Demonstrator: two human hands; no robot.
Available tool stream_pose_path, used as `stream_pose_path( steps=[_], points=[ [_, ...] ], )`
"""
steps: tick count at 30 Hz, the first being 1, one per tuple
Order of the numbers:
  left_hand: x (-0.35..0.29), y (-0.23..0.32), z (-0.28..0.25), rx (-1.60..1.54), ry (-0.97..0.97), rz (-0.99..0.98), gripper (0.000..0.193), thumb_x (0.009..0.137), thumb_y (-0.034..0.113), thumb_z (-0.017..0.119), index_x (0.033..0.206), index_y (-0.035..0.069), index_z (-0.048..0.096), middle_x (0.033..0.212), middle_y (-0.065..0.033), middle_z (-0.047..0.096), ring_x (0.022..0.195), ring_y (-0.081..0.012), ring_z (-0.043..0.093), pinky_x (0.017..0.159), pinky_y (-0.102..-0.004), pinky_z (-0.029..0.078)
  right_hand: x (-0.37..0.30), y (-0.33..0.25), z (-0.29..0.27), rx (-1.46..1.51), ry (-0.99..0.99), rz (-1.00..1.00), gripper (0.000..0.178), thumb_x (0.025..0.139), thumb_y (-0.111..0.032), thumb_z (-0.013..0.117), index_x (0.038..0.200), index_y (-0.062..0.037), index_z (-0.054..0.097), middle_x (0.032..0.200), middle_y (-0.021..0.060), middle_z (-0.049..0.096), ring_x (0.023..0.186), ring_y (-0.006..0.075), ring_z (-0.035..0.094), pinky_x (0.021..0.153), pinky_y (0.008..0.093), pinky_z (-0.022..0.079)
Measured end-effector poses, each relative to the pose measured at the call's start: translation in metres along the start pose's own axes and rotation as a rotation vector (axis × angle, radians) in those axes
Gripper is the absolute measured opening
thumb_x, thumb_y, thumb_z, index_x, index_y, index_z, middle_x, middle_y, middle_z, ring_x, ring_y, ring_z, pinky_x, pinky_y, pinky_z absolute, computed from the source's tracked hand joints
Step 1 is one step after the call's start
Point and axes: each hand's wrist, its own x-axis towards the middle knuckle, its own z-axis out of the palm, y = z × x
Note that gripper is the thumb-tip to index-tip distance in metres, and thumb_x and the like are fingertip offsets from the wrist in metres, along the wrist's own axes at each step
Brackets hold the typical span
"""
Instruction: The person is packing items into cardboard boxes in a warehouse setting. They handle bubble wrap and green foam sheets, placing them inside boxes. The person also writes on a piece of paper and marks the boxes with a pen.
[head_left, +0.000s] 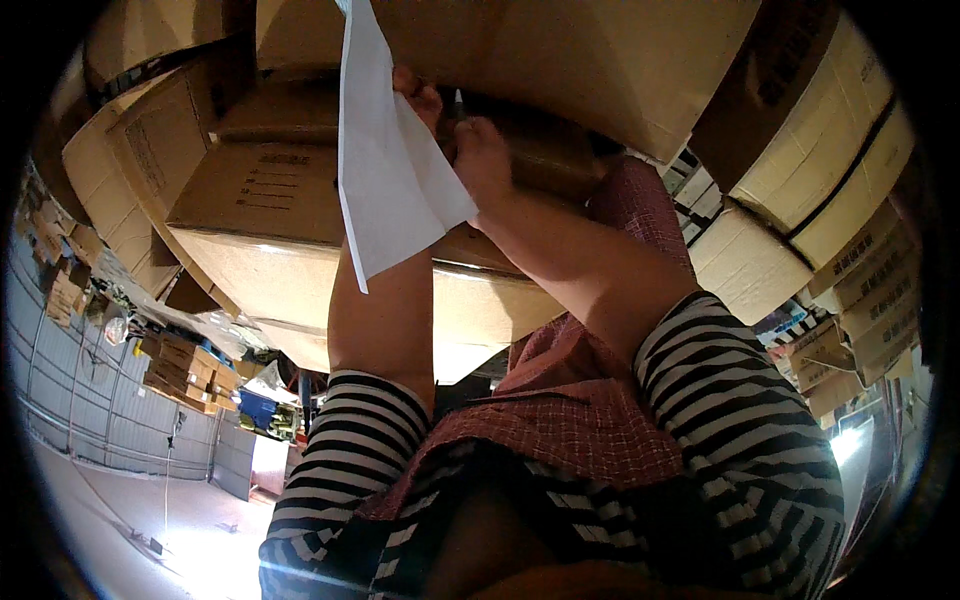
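A white sheet of paper (390, 190) hangs at a tilt over the cartons, slightly left of centre. My left hand (420, 102) grips it near its far right edge; the paper hides part of that hand and my left wrist. Just to the right, my right hand (483, 158) is closed around a pen (459, 104) whose pale tip points up and away from me. The lower part of the paper touches or overlaps my right wrist. Beneath both hands lies a brown cardboard carton (265, 190) with dark print on its surface.
A large carton (520, 50) stands on the far side, close beyond my hands. More cartons are stacked at the left (130, 190) and right (810, 130). A red checked cloth (570, 400) covers my front. Piled boxes (190, 370) stand farther off on the left.
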Motion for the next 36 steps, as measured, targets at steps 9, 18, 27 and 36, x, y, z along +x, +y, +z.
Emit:
stream_pose_path(
  steps=[9, 18, 27, 36],
  points=[
    [0.003, -0.001, 0.001, 0.024, 0.032, 0.017, 0.022, 0.089, 0.026, 0.053, 0.103, 0.009, 0.057, 0.081, -0.0028, 0.054, 0.073, -0.0149, 0.052, 0.073, -0.0336, 0.047, -0.011, -0.022, 0.008, -0.013, 0.010, 0.019, 0.024, 0.090, -0.016, 0.039, 0.087, 0.0000, 0.056, 0.076, 0.0123, 0.055, 0.068, 0.0200, 0.051, 0.063, 0.0358, 0.041],
    [0.002, -0.004, -0.001, 0.043, 0.062, 0.014, 0.022, 0.090, 0.026, 0.052, 0.103, 0.008, 0.057, 0.080, -0.0031, 0.053, 0.072, -0.0154, 0.052, 0.073, -0.0335, 0.048, -0.017, -0.044, 0.009, -0.239, -0.097, -0.091, 0.021, 0.083, -0.014, 0.043, 0.087, 0.0019, 0.057, 0.090, 0.0203, 0.059, 0.083, 0.0320, 0.058, 0.074, 0.0401, 0.046],
    [0.000, 0.000, 0.006, 0.050, 0.078, 0.006, 0.022, 0.091, 0.026, 0.050, 0.102, 0.008, 0.056, 0.079, -0.0033, 0.053, 0.071, -0.0159, 0.052, 0.072, -0.0334, 0.048, 0.057, 0.000, -0.020, -1.147, -0.198, -0.456, 0.016, 0.078, -0.014, 0.050, 0.081, -0.0013, 0.057, 0.082, 0.0179, 0.061, 0.080, 0.0358, 0.060, 0.069, 0.0423, 0.048],
    [0.005, -0.005, 0.051, 0.235, 0.344, -0.035, 0.022, 0.091, 0.025, 0.049, 0.102, 0.007, 0.056, 0.077, -0.0035, 0.053, 0.071, -0.0163, 0.052, 0.072, -0.0333, 0.048, 0.007, 0.028, -0.019, -0.691, 0.144, -0.519, 0.017, 0.089, -0.015, 0.042, 0.084, -0.0073, 0.056, 0.071, 0.0054, 0.053, 0.058, 0.0193, 0.049, 0.055, 0.0346, 0.043]
  ],
)
